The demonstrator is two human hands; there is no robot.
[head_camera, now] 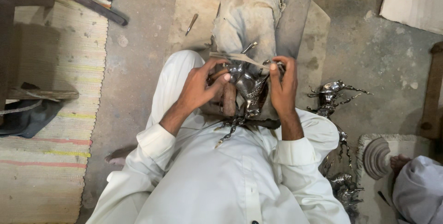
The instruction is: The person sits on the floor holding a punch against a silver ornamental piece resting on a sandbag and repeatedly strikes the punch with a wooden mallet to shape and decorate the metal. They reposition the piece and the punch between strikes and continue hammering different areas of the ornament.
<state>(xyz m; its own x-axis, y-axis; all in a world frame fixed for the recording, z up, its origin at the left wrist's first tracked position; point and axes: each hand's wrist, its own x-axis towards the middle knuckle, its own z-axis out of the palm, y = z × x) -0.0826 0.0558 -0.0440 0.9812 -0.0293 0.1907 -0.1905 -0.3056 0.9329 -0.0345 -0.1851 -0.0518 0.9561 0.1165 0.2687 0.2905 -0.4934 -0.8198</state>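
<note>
I sit on the floor in white clothes, looking down at my lap. Both hands hold a shiny silver metal animal figure (249, 85) against a wooden block (229, 99) between my knees. My left hand (200, 85) grips the figure's left side, thumb pressed on the metal. My right hand (282, 83) holds the right side, fingertips at the top edge. A thin strip (235, 57) crosses the top of the figure. The figure's metal legs (229, 130) hang down toward my shirt.
A cloth-covered bundle (249, 16) lies ahead of my knees. A small tool (191, 23) rests on the concrete. Other silver figures (330, 97) lie at my right. A striped mat (50, 113) is at left, with dark tools (94, 6). Another person's foot (399, 161) shows at lower right.
</note>
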